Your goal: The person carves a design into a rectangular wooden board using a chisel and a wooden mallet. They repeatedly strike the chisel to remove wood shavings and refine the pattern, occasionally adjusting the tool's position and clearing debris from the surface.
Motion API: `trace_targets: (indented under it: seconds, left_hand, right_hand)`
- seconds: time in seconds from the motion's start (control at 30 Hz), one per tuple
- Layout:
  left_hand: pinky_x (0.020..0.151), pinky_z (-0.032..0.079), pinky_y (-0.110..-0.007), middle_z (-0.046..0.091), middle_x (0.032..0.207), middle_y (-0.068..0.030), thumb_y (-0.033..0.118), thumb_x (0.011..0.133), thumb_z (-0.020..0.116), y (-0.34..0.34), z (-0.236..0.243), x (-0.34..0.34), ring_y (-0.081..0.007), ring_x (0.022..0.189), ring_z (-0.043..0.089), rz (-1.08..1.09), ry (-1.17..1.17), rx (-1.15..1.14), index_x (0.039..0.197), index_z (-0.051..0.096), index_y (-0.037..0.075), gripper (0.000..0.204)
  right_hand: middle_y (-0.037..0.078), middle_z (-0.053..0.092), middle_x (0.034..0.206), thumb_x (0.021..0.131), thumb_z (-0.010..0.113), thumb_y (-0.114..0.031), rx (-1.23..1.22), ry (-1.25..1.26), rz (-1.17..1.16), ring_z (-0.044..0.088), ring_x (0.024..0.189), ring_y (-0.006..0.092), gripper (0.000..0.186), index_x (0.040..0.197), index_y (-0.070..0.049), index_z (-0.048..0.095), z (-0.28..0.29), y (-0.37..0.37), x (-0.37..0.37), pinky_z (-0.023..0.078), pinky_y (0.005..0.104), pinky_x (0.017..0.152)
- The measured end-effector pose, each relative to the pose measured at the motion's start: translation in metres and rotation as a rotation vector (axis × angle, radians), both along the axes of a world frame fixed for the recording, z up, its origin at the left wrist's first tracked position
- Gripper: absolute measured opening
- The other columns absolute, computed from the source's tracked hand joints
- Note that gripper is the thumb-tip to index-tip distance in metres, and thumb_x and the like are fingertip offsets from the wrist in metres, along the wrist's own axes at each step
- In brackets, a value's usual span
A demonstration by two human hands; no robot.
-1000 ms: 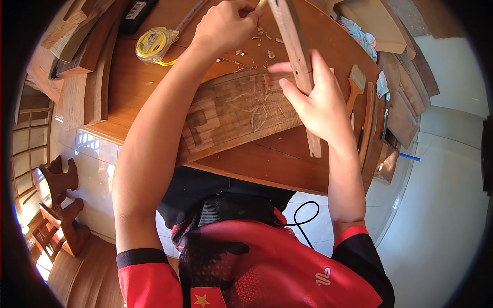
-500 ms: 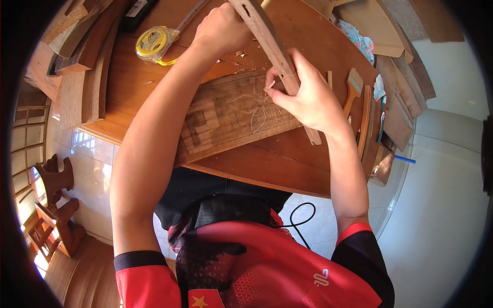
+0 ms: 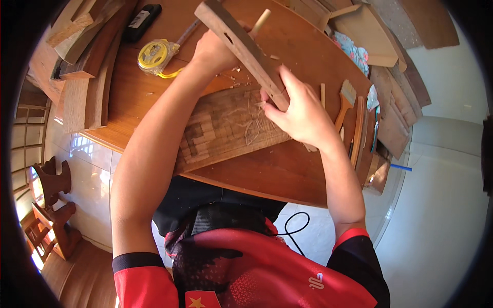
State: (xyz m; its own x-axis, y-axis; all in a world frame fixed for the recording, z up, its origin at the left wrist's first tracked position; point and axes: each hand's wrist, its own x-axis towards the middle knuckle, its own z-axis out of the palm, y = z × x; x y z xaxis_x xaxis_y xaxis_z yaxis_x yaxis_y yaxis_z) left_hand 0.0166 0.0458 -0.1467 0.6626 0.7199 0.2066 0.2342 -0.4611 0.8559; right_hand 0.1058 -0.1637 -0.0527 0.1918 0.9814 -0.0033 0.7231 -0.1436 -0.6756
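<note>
A long, narrow wooden piece (image 3: 247, 54) with a slot cut in it slants above the table. My left hand (image 3: 213, 51) is closed at its upper part, most of its fingers hidden behind the wood. My right hand (image 3: 302, 110) wraps the lower part, the thumb and a fingertip meeting near thin pale shavings. A light wooden stick (image 3: 261, 21) shows beyond the piece, close to my left hand; its other end is hidden. Below both hands lies a flat wooden board (image 3: 210, 134), with curled shavings (image 3: 251, 128) on it.
A yellow tape measure (image 3: 152, 54) and a black case (image 3: 142, 21) lie on the brown table (image 3: 251, 179). Planks (image 3: 84, 102) are stacked at the left edge. At the right are a brush (image 3: 345, 100), wood strips (image 3: 358, 128) and a patterned cloth (image 3: 352, 51); boards (image 3: 393, 102) lean beyond.
The wooden piece has shifted left and slants more, with both hands still at it. My left hand is slightly lower in view. The whole scene has shifted a little as the view tilted.
</note>
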Motion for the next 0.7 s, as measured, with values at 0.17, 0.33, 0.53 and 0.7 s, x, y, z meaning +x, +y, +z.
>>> trace_targets:
  seconds: [0.17,0.33,0.53,0.7]
  left_hand:
    - [0.087,0.059,-0.042,0.077,0.101,-0.0185,0.035,0.092,0.063,-0.006,0.028,0.000,-0.0330,0.094,0.075,-0.017,0.168,-0.116,0.117,0.076,0.009,0.038]
    - [0.093,0.057,-0.045,0.078,0.104,-0.0144,0.035,0.094,0.060,-0.016,0.052,-0.008,-0.0332,0.100,0.074,0.049,0.343,-0.100,0.118,0.077,0.015,0.036]
    - [0.093,0.057,-0.045,0.078,0.102,-0.0146,0.037,0.095,0.061,-0.012,0.041,-0.007,-0.0340,0.101,0.074,0.037,0.263,-0.084,0.119,0.076,0.012,0.038]
    - [0.086,0.058,-0.046,0.077,0.098,-0.0198,0.035,0.094,0.065,0.002,0.014,-0.005,-0.0361,0.094,0.075,0.007,0.267,0.088,0.105,0.077,0.004,0.035]
  right_hand:
    - [0.018,0.071,0.094,0.087,0.073,-0.008,-0.080,0.105,0.100,0.071,0.088,0.0327,0.035,0.115,0.002,0.055,0.003,-0.003,-0.001,0.053,0.0415,0.077]
    - [0.002,0.072,0.092,0.091,0.072,-0.007,-0.087,0.317,-0.193,0.064,0.070,0.0100,0.028,0.114,-0.001,0.055,0.017,0.001,0.013,0.053,0.0287,0.064]
    - [0.002,0.068,0.093,0.090,0.077,-0.009,-0.025,0.364,-0.300,0.062,0.064,0.0107,0.034,0.115,-0.004,0.054,0.016,-0.018,0.002,0.052,0.0286,0.053]
    - [0.012,0.070,0.090,0.081,0.088,-0.024,-0.027,0.137,-0.141,0.071,0.083,0.0269,0.058,0.121,0.001,0.054,0.006,-0.019,-0.037,0.055,0.0396,0.078]
